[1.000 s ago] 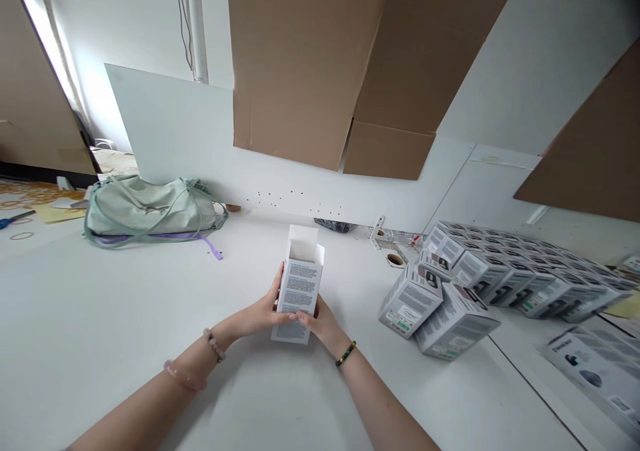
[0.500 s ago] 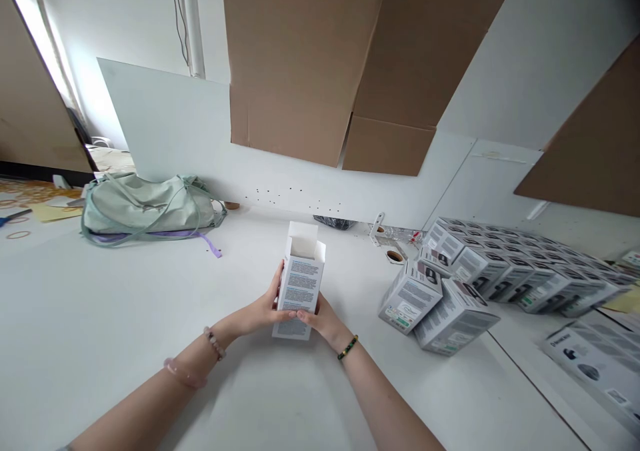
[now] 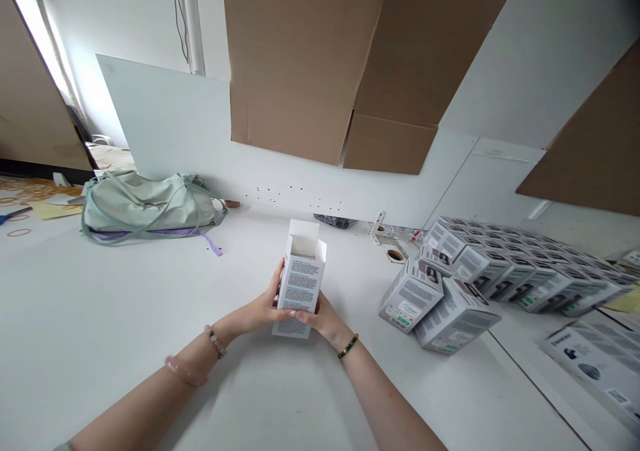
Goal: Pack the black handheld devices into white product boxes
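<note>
From afar, I have the left hand (image 3: 261, 311) and right hand (image 3: 327, 320) gripping an open-topped carton (image 3: 301, 283); printed boxes (image 3: 413, 299) sit at its three o'clock.

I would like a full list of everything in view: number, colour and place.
open box: one, white, between the hands
front boxes: two, grey, right of centre
grouped boxes: many, grey, back right
printed packaging: count unclear, grey, right edge
bag: one, pale green, back left
strap: one, purple, beside the bag
cardboard: several, brown, wall
pipe: one, white, upper left
bracket: one, white, table's back
bundle: one, black, table's back
handle: one, blue, left edge
paper: count unclear, yellow, far left
table: one, white, below the hands
bracelets: three, pink, pale, dark, on the wrists
left hand: one, bare, on box's left
right hand: one, bare, on box's right
</note>
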{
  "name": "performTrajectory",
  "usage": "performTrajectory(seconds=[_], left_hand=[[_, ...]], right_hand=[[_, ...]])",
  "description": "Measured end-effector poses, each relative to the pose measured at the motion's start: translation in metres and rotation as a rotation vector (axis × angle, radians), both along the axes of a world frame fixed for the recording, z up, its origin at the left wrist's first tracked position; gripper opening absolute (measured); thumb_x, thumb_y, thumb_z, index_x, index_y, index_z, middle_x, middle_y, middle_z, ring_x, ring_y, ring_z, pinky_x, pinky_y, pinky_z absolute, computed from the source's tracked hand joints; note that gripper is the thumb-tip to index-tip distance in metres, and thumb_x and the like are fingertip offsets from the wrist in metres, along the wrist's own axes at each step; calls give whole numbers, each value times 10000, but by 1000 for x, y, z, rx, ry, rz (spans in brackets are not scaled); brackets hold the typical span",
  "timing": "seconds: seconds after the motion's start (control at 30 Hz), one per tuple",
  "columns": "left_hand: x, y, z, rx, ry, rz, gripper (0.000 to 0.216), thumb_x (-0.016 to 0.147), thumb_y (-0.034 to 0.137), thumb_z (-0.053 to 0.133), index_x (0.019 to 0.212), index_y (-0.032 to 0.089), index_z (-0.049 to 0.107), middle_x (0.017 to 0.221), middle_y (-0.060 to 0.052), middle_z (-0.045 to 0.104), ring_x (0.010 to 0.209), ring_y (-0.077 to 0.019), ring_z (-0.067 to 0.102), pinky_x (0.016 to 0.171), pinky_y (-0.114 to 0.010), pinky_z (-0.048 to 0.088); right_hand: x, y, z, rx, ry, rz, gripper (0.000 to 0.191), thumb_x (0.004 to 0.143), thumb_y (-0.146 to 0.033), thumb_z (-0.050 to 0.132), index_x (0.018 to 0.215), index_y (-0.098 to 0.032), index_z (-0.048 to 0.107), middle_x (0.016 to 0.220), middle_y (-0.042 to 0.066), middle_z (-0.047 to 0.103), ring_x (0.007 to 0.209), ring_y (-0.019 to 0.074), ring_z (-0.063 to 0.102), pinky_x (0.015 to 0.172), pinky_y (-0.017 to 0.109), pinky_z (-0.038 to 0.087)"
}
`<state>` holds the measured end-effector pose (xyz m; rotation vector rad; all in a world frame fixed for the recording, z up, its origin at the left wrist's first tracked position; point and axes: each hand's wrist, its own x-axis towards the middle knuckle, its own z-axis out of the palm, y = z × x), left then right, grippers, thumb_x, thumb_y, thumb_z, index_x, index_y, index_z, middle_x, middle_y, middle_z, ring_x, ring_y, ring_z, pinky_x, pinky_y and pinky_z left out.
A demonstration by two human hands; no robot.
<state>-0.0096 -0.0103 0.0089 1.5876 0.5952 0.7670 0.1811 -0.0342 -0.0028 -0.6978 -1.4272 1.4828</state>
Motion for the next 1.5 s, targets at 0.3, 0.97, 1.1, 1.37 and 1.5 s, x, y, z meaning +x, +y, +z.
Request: performTrajectory(seconds=[0.3, 0.97, 1.1, 1.37, 1.5], left_hand=[[4, 7, -18, 59, -81, 69, 1222, 755, 449, 788, 1524, 376, -160, 1633, -125, 168, 1448, -393, 276, 1117, -608, 337], [5, 1, -8, 78, -77, 20, 1271, 760, 367, 805, 1502, 376, -226, 1630, -147, 151, 1452, -360, 287, 1147, -575, 318], [2, -1, -2, 72, -8, 19, 1259, 783, 356, 781, 1488, 372, -262, 1640, -136, 104, 1479, -354, 212, 1158, -587, 283], [1, 1, -4, 36, -28, 5, 1255, 789, 322, 775, 1481, 383, -271, 1641, -124, 110, 1473, -342, 234, 1152, -579, 290], [-4, 2, 3, -29, -22, -5, 1216, 777, 444, 765, 1510, 380, -204, 1600, -131, 243, 1431, -337, 326, 1122, -540, 340]], right_hand=[[-2, 6, -6, -8, -16, -14, 744, 595, -501, 870, 1239, -263, 582, 1256, 94, 681, 1192, 325, 621, 1018, 544, 489], [-1, 3, 0, 4, 35, 40, 741, 646, -481, 852, 1285, -258, 551, 1296, 102, 658, 1224, 320, 601, 1061, 549, 446], [2, 2, 1, 13, 64, 92, 717, 704, -424, 829, 1325, -257, 512, 1341, 95, 627, 1262, 300, 575, 1078, 523, 437], [2, 2, 3, 19, 71, 123, 711, 728, -404, 816, 1346, -259, 494, 1339, 88, 629, 1256, 288, 579, 1079, 509, 435], [3, -1, 7, 12, 48, 112, 650, 747, -412, 801, 1319, -266, 529, 1309, 74, 653, 1237, 287, 591, 1069, 487, 445]])
